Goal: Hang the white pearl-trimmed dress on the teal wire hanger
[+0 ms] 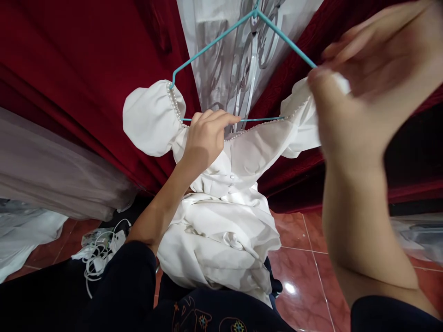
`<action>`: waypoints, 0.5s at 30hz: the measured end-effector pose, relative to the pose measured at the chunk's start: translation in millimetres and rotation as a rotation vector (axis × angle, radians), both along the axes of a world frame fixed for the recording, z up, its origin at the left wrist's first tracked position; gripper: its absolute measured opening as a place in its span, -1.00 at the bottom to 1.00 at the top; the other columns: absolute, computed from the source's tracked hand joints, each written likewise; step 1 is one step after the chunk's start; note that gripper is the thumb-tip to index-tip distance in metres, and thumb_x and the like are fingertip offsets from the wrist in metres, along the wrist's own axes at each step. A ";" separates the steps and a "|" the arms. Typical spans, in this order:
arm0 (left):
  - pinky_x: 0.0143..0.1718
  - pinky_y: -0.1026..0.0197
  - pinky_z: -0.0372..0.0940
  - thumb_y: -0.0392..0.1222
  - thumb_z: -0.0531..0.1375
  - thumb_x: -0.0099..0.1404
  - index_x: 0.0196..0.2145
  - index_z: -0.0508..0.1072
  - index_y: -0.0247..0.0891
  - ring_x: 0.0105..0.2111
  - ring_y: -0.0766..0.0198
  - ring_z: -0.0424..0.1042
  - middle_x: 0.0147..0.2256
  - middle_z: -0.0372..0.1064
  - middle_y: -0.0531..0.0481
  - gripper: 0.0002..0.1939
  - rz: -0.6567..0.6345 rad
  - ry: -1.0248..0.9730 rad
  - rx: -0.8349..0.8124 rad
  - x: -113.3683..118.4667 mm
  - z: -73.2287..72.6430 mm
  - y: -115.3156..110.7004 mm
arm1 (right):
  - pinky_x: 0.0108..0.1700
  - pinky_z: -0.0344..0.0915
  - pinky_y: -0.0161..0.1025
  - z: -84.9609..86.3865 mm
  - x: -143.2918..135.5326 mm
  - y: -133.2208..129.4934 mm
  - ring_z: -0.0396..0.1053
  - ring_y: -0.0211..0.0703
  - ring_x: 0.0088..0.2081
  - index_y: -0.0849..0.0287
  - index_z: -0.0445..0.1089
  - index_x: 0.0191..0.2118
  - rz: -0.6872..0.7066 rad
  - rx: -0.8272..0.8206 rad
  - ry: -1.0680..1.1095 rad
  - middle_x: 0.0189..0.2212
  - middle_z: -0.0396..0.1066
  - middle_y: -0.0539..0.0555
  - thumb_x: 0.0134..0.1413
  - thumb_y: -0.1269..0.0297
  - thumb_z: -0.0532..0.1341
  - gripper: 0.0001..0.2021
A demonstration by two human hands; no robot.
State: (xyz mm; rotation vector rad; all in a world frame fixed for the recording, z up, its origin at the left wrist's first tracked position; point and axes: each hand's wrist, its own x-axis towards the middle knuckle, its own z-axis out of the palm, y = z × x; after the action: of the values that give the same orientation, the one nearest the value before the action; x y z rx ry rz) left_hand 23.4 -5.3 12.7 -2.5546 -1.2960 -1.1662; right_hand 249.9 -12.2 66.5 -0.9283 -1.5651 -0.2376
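Behind everything hangs the dark red curtain (86, 69), parted at the top centre to show a strip of white lace drape (221, 55). Below lies the red tiled floor (304, 258), with a tangle of white cables (100, 251) near its left edge.

The white dress (221, 216) hangs from the teal wire hanger (214, 44) in front of the curtain gap. Its skirt bunches toward our lap, and its pearl-trimmed neckline (175, 103) runs just under the hanger's bottom bar. The left puff sleeve (148, 117) sits over the hanger's left end.

Our right hand (367, 87) is at the hanger's right end, with the thumb and fingers pinching the fabric of the right sleeve (301, 124). Our left hand (206, 138) rests at the centre of the neckline, fingers curled together over the bottom bar; we cannot tell whether they grip the bar or the cloth alone.

Risk, as we judge it: the wide neckline sits near both hanger ends, so an uneven pull on the right sleeve could slip a shoulder off and drop the dress to the floor. A hard pinch could also strain the pearl trim.

No containers are in view.
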 end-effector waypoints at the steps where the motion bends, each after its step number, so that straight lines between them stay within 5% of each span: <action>1: 0.01 0.02 0.24 -0.55 -0.02 0.43 -0.04 0.58 -0.13 -0.10 0.11 0.51 -0.11 0.60 0.06 -0.52 -0.005 -0.007 0.000 0.3 0.1 -1.0 | -0.06 0.44 -0.13 -9.1 -11.0 -7.6 0.45 -0.11 -0.06 0.11 0.29 -0.23 0.090 0.013 -0.034 -0.13 0.39 0.15 0.26 0.30 0.22 -0.93; 2: 0.02 0.02 0.24 -0.54 -0.02 0.44 -0.04 0.58 -0.13 -0.09 0.12 0.51 -0.10 0.60 0.06 -0.53 -0.009 -0.012 -0.001 0.8 -0.4 -2.1 | 0.01 0.44 -0.10 -20.6 -20.6 -12.5 0.45 -0.08 -0.02 0.08 0.31 -0.20 0.158 -0.053 -0.126 -0.16 0.42 0.13 0.29 0.33 0.17 -1.00; 4: 0.03 0.01 0.25 -0.51 0.00 0.46 -0.04 0.58 -0.13 -0.10 0.12 0.51 -0.08 0.61 0.06 -0.56 -0.002 -0.015 -0.007 2.3 -2.8 -4.3 | 0.07 0.42 -0.03 -47.9 -34.7 -13.0 0.45 -0.05 0.02 0.05 0.34 -0.05 0.194 -0.182 -0.270 -0.08 0.45 0.13 0.30 0.35 0.10 -0.83; 8: 0.04 0.00 0.26 -0.43 0.03 0.50 -0.04 0.56 -0.13 -0.11 0.12 0.51 -0.08 0.62 0.04 -0.65 0.014 -0.025 -0.008 6.4 -11.3 -7.8 | 0.13 0.32 0.08 -94.6 -48.9 3.5 0.45 0.00 -0.03 0.01 0.32 0.12 0.037 -0.252 -0.304 -0.05 0.50 0.11 0.32 0.31 0.08 -0.69; 15: 0.12 -0.01 0.29 -0.39 0.07 0.52 -0.08 0.54 -0.13 -0.12 0.14 0.52 -0.11 0.62 0.03 -0.73 0.019 -0.068 -0.014 6.6 -15.4 -6.2 | 0.15 0.27 0.06 -101.0 -61.5 -0.2 0.45 -0.03 -0.07 0.00 0.33 0.08 -0.032 -0.191 -0.185 -0.06 0.51 0.08 0.41 0.27 0.03 -0.76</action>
State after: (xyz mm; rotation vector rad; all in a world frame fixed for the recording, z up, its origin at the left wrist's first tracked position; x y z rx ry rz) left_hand 30.0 -11.5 -2.7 -2.5277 -1.3432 -1.2550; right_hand 188.4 -12.4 -34.5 -1.1062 -1.7666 -0.2037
